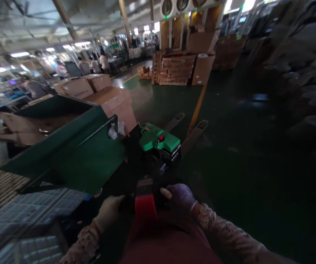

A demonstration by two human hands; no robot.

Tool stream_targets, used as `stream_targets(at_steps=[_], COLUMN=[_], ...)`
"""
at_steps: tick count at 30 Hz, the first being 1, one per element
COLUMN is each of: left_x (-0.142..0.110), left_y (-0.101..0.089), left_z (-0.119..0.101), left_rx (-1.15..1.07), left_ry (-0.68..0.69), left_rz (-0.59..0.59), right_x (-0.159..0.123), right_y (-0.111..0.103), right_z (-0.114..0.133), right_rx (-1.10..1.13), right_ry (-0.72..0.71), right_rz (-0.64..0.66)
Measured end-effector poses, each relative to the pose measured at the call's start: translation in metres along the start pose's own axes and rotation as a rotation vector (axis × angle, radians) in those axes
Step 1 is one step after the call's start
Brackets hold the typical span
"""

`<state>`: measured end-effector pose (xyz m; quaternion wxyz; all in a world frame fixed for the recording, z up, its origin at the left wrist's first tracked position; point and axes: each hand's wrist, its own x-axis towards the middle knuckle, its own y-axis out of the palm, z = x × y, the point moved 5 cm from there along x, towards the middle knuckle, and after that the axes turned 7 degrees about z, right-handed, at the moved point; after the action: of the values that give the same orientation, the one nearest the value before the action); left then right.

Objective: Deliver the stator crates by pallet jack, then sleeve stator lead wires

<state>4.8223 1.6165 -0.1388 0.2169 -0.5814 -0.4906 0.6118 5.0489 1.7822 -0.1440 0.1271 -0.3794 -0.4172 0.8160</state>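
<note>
1. Right, straight to the hands: the left hand (108,212), in a pale glove, was closed firmly on the left side of the red-and-black tiller (145,201) of the pallet truck.
2. And the right hand (180,198), in a purple glove, was curled shut on the tiller's other side, with a patterned sleeve (223,229) running back from it.
3. Just ahead of the person's maroon top (168,245), the green-topped pallet truck (159,137) sat on the dark green floor (229,183), its two forks (190,134) pointing away from the person.
4. Over on the left, a tilted green metal bin (67,156) stood right beside the truck, loaded with flattened cardboard (34,128).
5. Down at the lower left, grey plastic crates (28,216) lay below the bin.
6. Farther out, cardboard boxes (100,95) were stacked past the bin, a yellow post (196,110) stood beyond the forks, and a pallet of brown cartons (177,69) sat across the floor.
7. Way back, co-workers (94,64) stood at the far benches.
</note>
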Motion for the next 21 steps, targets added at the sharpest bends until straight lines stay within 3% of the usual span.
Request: stream_targets(at_steps=[3, 7, 12, 15, 21], left_x=[0.008, 0.019, 0.044, 0.061, 0.1], left_y=[-0.001, -0.01, -0.044, -0.065, -0.093], left_z=[0.021, 0.076, 0.142, 0.157, 0.161], left_rx=[0.021, 0.028, 0.12, 0.154, 0.2], left_ry=[0.114, 0.186, 0.207, 0.244, 0.293], left_rz=[0.0, 0.048, 0.128, 0.146, 0.129], right_x=[0.006, 0.015, 0.043, 0.06, 0.092], right_y=[0.005, 0.02, 0.033, 0.03, 0.012], right_z=[0.014, 0.056, 0.117, 0.133, 0.136], right_rx=[0.075, 0.169, 0.272, 0.284, 0.263], right_ry=[0.048, 0.125, 0.234, 0.3, 0.371], right_rz=[-0.02, -0.04, -0.085, -0.126, -0.169])
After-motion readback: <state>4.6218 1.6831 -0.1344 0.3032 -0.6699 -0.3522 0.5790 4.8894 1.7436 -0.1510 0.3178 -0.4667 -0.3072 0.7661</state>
